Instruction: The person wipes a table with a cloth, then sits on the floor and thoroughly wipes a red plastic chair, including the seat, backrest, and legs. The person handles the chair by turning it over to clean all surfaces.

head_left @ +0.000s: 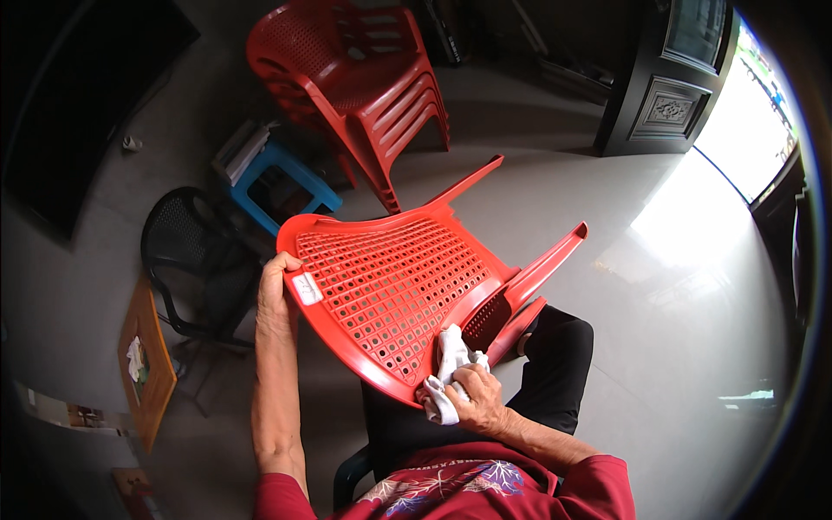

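— Red plastic, was it? Which way did the chair (394, 290) lie?

— Tipped on its side across the seated person's lap, perforated backrest facing up toward the camera. Its long axis ran from lower left to upper right, with the top edge of the back toward the left and the legs (555, 256) pointing away to the upper right, off the floor.

— And the hands?

— The left hand (276, 290) gripped the backrest's top rim, fingers curled over the edge and pressed together. The right hand (475, 397) was closed around a white cloth (447, 368), fingers bunched on it, holding it against the lower rim of the chair near the seat.

— Any labels?

— One small white rectangular sticker (307, 288) on the backrest, just beside the left hand. Its print was too small to make out.

— What stood around?

— A stack of matching red chairs (355, 82) stood beyond, upright. A blue stool (282, 182) with pale flat items on top was to their left, and a black mesh chair (195, 260) sat near the left hand. A small wooden table (146, 360) was at the far left. A dark cabinet (667, 82) stood at upper right beside a bright doorway. Nothing lay between the hands and the chair.
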{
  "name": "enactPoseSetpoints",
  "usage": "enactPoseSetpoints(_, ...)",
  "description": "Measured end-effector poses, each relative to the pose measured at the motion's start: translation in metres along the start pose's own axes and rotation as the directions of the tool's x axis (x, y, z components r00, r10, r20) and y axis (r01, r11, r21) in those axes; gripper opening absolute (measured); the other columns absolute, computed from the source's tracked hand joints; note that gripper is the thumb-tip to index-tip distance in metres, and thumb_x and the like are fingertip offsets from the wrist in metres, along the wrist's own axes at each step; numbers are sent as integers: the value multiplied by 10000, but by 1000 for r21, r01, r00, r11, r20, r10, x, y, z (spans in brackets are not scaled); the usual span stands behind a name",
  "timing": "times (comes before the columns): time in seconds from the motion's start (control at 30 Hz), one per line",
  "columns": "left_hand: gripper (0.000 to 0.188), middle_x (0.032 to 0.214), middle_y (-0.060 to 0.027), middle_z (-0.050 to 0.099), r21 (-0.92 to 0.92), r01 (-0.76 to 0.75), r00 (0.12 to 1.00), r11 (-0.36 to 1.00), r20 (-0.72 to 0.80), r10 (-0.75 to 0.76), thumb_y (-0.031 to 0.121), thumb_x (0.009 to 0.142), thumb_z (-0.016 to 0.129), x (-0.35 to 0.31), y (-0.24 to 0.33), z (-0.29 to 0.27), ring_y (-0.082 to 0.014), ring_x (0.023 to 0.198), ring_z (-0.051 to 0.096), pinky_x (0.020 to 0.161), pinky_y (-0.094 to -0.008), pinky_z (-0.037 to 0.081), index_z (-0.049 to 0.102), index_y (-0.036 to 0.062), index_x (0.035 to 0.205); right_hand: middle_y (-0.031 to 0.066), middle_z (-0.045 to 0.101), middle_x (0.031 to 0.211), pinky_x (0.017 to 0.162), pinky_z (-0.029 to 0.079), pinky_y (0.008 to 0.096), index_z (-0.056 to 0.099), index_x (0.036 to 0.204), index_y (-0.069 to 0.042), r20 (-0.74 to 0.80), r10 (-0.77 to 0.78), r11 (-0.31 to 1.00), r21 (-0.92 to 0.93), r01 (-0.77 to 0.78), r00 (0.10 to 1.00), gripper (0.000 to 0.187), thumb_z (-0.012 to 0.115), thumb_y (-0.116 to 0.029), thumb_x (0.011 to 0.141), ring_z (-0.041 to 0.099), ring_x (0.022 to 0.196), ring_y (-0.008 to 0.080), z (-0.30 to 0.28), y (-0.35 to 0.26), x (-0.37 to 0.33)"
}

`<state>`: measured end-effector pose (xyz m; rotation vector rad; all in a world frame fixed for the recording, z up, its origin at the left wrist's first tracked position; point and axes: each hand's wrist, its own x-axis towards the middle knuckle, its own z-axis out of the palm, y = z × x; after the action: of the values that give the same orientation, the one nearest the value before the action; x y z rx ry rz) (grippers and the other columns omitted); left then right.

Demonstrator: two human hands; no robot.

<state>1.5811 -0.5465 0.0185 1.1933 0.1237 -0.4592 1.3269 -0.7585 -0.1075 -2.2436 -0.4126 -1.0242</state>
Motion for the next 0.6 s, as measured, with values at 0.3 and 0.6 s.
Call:
enactPoseSetpoints(0.3,483,1002,-211,633,-4,12,999,1000,34,-12,149,726,467,-21,1,27,-283,820,651,788,-351,541,507,-94,1141,85,540,851,570,462,318,583,932,-133,-69,3,996,-84,-9,998,329,640,-142,608,575,756,232,-14,0,4)
enactPoseSetpoints(0.6,492,1038,-132,613,6,-271,962,963,34,270,19,661,474,-25,-46,35,-241,898,612,848,-343,508,526,-25,1148,134,531,922,681,483,368,579,881,-101,22,150,970,-197,-143,988,200,597,-132,683,557,825,280,27,24,-55)
